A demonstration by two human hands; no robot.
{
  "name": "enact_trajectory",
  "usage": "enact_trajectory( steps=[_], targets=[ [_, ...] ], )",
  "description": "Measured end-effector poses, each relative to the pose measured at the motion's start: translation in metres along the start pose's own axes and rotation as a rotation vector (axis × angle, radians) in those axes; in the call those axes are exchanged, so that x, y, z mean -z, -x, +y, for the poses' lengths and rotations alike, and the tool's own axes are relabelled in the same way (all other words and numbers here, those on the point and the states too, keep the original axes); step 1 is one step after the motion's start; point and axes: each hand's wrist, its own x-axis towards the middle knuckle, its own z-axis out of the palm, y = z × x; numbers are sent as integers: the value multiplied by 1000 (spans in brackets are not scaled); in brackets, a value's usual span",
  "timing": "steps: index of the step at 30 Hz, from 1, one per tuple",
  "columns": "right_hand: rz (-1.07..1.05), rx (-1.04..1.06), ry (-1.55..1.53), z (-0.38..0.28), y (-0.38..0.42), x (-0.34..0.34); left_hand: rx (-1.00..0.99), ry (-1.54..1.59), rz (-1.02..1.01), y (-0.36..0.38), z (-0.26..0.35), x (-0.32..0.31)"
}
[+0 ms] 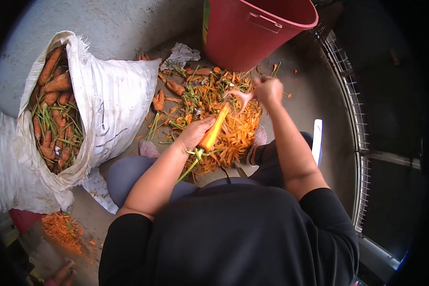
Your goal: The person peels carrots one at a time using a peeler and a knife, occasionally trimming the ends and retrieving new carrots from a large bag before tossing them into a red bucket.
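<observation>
My left hand [195, 134] is closed around the thick end of a peeled carrot [216, 127], bright orange, with green stalks hanging from it toward my lap. The carrot's thin end points up and away from me. In my right hand [269, 90], fingers wrapped round its handle, is a pale pinkish Y-shaped peeler [243, 97], a little blurred. Its head is just past the carrot's tip. Under both hands lies a heap of orange carrot peelings [238, 138] on the floor between my feet, with cut stalks and carrot ends around it.
A white woven sack [114, 95] full of unpeeled carrots [57, 107] lies open at my left. Ahead stands a large red bin [252, 35]. A metal grating [362, 143] runs along the right. Another peelings pile [62, 231] is at lower left, near a person's feet [64, 272].
</observation>
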Motion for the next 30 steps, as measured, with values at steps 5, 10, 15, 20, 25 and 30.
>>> enact_trajectory(
  steps=[5, 10, 15, 20, 25, 30],
  targets=[
    [-56, 196, -37, -13, 27, 6, -82, -9, -25, -14, -14, 19],
    [-167, 435, 187, -36, 84, -1, -619, -868, -172, -9, -6, 16],
    [56, 59, 40, 6, -13, 7, -52, -71, 10, 2, 1, -7],
    [-49, 205, -89, -12, 36, 10, 17, -104, 26, 0, 5, -7],
    [57, 58, -82, 34, -17, -7, 142, 27, -175, 2, 6, -6],
    [43, 122, -360, 16, -1, 9, 127, 128, -322, 14, 15, -16]
  ],
)
